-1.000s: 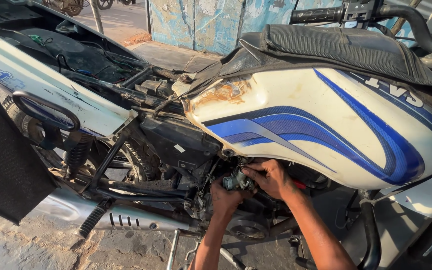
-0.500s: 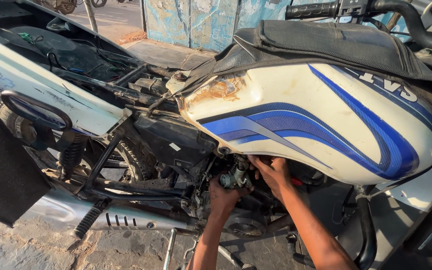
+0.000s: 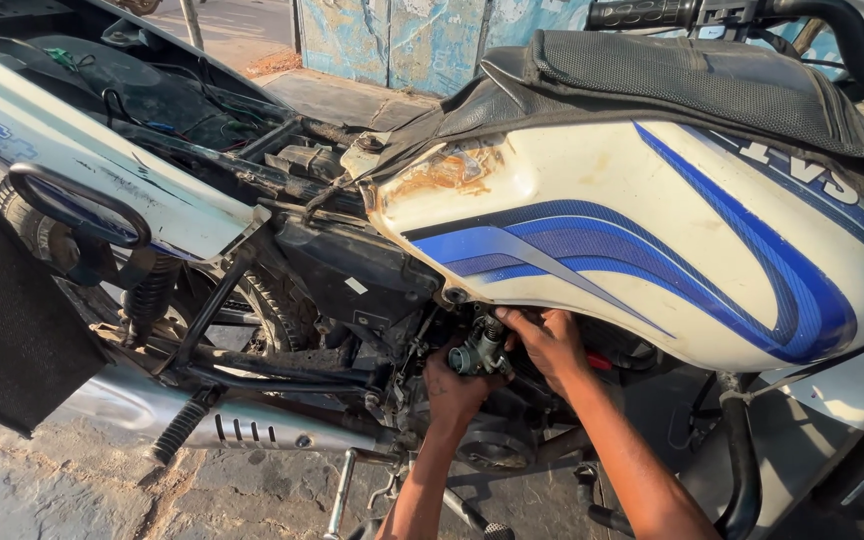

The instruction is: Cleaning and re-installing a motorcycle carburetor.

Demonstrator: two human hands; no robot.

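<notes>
At lower left of the frame lies the chrome exhaust. Lower centre, the left hand curls around the small metal carburetor under the white-and-blue fuel tank; the right hand pinches its top, fingertips partly hidden in shadow.

Carburetor now farther out between both hands.

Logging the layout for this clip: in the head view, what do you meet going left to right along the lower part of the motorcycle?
Black panel → footpeg → silver exhaust → left hand → small metal carburettor → right hand → lower end of the white-and-blue fuel tank.
</notes>
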